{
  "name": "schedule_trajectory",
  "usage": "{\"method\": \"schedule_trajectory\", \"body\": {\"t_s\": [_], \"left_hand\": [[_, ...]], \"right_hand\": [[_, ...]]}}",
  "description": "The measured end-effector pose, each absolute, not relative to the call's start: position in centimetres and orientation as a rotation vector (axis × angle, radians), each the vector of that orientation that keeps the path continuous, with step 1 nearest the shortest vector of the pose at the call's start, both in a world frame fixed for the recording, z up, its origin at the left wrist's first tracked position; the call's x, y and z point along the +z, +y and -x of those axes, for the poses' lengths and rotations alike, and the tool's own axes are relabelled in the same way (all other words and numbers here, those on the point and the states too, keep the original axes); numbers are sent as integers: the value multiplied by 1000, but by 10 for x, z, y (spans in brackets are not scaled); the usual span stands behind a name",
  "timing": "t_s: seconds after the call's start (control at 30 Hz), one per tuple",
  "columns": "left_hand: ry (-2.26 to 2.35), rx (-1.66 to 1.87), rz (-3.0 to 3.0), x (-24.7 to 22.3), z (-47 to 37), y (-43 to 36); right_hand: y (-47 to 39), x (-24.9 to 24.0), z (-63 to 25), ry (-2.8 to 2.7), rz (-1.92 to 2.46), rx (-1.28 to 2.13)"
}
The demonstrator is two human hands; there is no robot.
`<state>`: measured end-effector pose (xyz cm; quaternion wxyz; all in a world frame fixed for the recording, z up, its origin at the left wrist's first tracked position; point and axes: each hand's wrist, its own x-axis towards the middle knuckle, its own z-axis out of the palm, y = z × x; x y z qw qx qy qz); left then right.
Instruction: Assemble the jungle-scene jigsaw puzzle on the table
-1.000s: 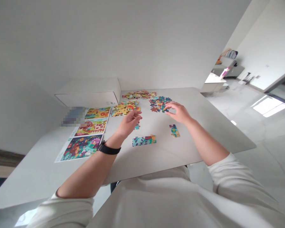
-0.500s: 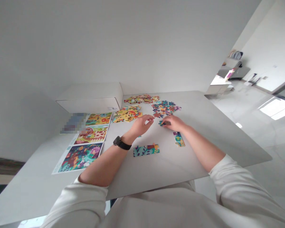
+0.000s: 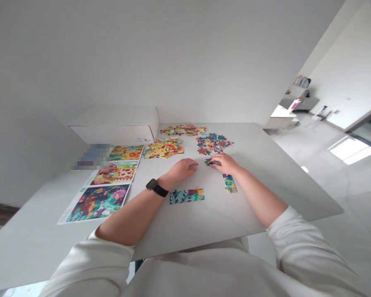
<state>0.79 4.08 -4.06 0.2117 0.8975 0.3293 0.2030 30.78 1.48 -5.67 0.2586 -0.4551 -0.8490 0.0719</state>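
My right hand (image 3: 224, 163) pinches a dark teal puzzle piece (image 3: 207, 162) at the table surface, just in front of the mixed dark pile. My left hand (image 3: 184, 169) rests low over the table to its left, fingers loosely curved and thumb apart, with nothing seen in it. Closer to me lies a joined strip of teal puzzle pieces (image 3: 187, 196), with leaves and a yellow plant on it. A shorter joined strip (image 3: 229, 183) lies beside my right wrist. Beyond my hands is a pile of dark blue, brown and purple pieces (image 3: 212, 142).
A yellow puzzle pile (image 3: 163, 148) and a red-yellow pile (image 3: 184, 129) lie farther back. At left are printed picture sheets (image 3: 97, 203), a blurred-out flat item (image 3: 91, 156) and a white box (image 3: 111, 126) against the wall. The table's (image 3: 160, 235) near edge meets my body.
My left hand has lowered and drawn slightly nearer, covering a small teal piece that showed by its wrist. My right hand keeps its pinch on the piece. The view has shifted slightly.
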Motion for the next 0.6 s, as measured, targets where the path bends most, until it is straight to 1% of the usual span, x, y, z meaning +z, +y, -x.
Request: {"method": "schedule_trajectory", "body": {"t_s": [0.17,0.3,0.6], "left_hand": [[955,531,-2462,-40,-8,43],[973,528,-2442,-41,-7,43],[1043,506,-2407,-41,-7,41]], "right_hand": [[15,-54,-308,-2272,1292,207],[23,-45,-315,-2075,1449,140],[79,-35,-342,-1923,1802,24]]}}
